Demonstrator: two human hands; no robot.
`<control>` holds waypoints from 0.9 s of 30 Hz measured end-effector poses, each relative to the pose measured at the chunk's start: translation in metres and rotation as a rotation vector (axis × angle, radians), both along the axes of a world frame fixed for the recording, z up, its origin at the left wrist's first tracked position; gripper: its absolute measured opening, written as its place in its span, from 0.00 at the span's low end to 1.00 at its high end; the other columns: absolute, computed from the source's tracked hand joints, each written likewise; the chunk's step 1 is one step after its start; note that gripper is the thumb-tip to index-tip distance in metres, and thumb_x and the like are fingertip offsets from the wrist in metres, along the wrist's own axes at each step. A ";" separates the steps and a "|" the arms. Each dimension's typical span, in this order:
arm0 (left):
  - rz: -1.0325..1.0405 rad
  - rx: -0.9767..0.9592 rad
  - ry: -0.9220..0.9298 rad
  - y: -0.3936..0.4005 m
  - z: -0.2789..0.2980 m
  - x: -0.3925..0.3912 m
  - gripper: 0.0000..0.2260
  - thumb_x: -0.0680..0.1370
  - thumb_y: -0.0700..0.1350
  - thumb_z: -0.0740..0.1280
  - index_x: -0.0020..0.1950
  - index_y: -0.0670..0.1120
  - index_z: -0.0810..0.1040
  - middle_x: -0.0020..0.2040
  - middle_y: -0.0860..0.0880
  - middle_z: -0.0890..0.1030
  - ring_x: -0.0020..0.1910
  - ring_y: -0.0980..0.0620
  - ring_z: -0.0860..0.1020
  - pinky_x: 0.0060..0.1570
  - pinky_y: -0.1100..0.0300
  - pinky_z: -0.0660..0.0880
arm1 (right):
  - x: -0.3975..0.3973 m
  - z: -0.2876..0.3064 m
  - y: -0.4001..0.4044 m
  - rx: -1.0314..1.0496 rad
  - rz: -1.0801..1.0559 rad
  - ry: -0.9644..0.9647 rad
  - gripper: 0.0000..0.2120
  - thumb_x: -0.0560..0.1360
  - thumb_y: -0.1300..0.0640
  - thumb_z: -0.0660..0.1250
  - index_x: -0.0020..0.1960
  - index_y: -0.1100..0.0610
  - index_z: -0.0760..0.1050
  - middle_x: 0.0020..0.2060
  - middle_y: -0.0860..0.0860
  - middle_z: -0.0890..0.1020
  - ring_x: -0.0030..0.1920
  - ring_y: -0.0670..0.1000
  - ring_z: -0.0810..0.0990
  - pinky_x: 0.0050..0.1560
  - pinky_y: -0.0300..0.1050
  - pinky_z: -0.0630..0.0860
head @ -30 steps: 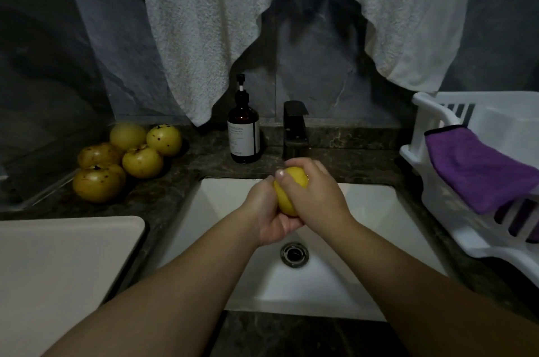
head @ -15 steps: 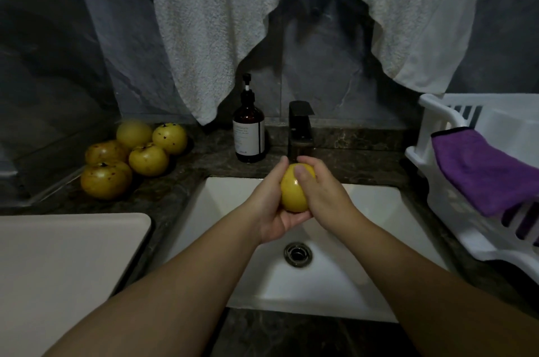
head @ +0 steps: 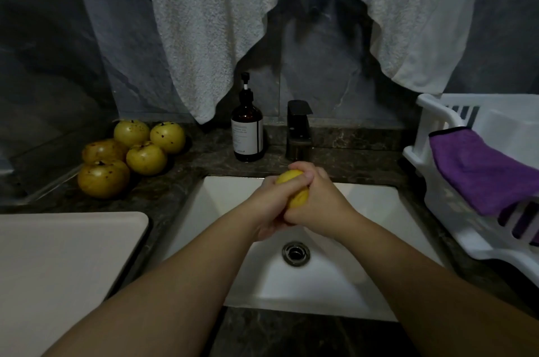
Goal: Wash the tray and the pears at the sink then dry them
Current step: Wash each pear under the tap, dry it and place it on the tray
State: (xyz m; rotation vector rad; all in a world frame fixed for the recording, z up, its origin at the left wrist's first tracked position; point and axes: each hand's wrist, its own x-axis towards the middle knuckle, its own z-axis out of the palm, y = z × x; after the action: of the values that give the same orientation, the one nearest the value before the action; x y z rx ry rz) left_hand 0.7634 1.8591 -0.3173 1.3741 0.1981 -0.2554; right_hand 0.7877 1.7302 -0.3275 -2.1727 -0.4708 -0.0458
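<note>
A yellow pear [head: 298, 196] is held between both my hands above the white sink [head: 364, 278], in front of the dark faucet [head: 298, 135]. My left hand [head: 269, 207] cups the pear from the left and below. My right hand [head: 318, 202] wraps over its right side, fingers curled across the top. Most of the pear is hidden by my fingers. Several more yellow pears [head: 132, 152] lie in a pile on the dark counter at the back left. A flat cream tray [head: 58, 263] lies on the counter at the near left.
A brown pump bottle [head: 247, 135] stands left of the faucet. A white dish rack [head: 455, 181] with a purple cloth [head: 484, 170] draped in it fills the right side. White towels [head: 210, 15] hang on the wall above. The drain [head: 296, 253] sits under my hands.
My hands have rubbed around the pear: the right fingers moved from the pear's side to curl over its top, covering more of it. The pear stays above the sink.
</note>
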 end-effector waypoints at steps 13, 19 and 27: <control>0.006 -0.229 -0.020 -0.002 0.001 0.001 0.24 0.78 0.56 0.73 0.72 0.51 0.74 0.67 0.39 0.79 0.57 0.41 0.85 0.44 0.52 0.84 | -0.001 0.007 -0.003 0.712 0.086 0.377 0.10 0.83 0.50 0.63 0.62 0.42 0.76 0.62 0.54 0.80 0.60 0.55 0.82 0.62 0.56 0.80; 0.044 -0.209 0.003 0.001 -0.002 0.006 0.27 0.76 0.64 0.72 0.71 0.54 0.76 0.64 0.40 0.82 0.54 0.40 0.86 0.40 0.51 0.83 | 0.001 0.004 -0.004 0.746 0.132 0.371 0.21 0.67 0.54 0.67 0.58 0.41 0.81 0.61 0.56 0.80 0.61 0.58 0.80 0.60 0.56 0.80; 0.043 -0.185 0.026 0.002 -0.003 0.007 0.25 0.77 0.64 0.71 0.69 0.54 0.77 0.63 0.40 0.83 0.54 0.41 0.86 0.40 0.52 0.84 | 0.007 0.000 -0.001 0.777 0.112 0.383 0.20 0.66 0.56 0.67 0.55 0.39 0.83 0.62 0.56 0.80 0.62 0.57 0.80 0.61 0.57 0.80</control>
State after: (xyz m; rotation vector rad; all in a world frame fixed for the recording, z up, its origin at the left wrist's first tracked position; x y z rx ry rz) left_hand 0.7705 1.8607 -0.3205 1.1824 0.2196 -0.2496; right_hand 0.7947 1.7290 -0.3276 -1.3467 -0.2827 0.2132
